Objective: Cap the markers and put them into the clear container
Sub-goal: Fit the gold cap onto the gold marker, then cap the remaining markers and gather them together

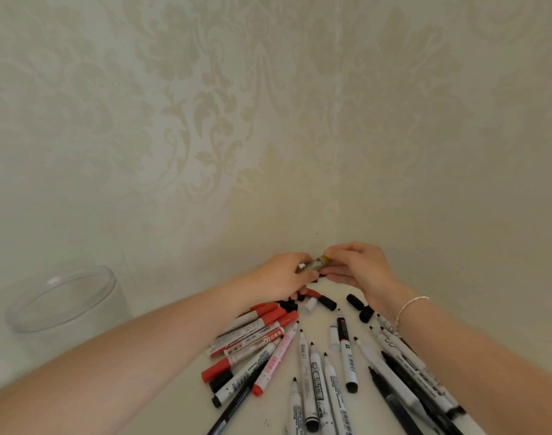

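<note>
— Well, capping? 
— Yes: left hand (281, 274) grips a marker (309, 265) at the table's far corner, right hand (356, 265) pinches its gold cap (324, 259). I'd say press, then the container (64, 306), far left.

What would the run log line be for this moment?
step: capping | left hand: holds small gold-tipped marker | right hand: pinches its tip end | clear round plastic container: far left, no markers seen inside

Both hands (318, 271) together — fingers seemingly pinched.
</note>
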The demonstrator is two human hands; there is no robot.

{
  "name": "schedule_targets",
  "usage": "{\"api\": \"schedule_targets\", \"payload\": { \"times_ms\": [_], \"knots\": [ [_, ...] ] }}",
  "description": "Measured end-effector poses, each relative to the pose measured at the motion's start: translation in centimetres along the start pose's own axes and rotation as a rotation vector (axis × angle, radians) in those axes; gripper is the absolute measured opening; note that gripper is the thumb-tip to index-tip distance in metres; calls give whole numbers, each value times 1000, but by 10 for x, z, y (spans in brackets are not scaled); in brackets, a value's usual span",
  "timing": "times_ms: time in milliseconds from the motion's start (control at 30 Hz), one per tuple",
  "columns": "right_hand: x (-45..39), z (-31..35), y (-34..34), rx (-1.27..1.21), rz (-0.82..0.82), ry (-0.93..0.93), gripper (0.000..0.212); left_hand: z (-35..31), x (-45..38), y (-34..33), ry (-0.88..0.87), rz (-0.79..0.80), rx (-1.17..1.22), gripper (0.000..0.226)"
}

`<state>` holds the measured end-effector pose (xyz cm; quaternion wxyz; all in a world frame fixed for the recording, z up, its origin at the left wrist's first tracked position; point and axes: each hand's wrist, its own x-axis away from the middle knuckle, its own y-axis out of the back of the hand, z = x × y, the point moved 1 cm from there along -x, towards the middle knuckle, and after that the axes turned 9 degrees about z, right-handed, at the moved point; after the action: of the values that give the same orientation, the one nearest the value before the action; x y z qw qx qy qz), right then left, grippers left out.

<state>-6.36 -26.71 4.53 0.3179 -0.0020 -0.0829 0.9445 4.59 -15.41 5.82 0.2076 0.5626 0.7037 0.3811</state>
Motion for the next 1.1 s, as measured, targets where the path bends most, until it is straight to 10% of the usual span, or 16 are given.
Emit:
{"api": "schedule_targets", "payload": {
  "times_ms": [233, 533, 833, 1100],
  "knots": [
    [-1, 1, 15, 813, 69, -157, 17, 29, 22, 16, 183, 176, -568, 24],
    [11, -21, 8, 1239, 352, -425, 31, 49, 26, 16, 221, 181, -625, 34],
    [9, -35, 7, 1185, 210, -324, 20, 48, 20, 13, 306, 290, -639, 36],
    [0, -28, 23, 479, -18, -213, 24, 38, 9, 7, 246, 174, -640, 32]
  ]
}}
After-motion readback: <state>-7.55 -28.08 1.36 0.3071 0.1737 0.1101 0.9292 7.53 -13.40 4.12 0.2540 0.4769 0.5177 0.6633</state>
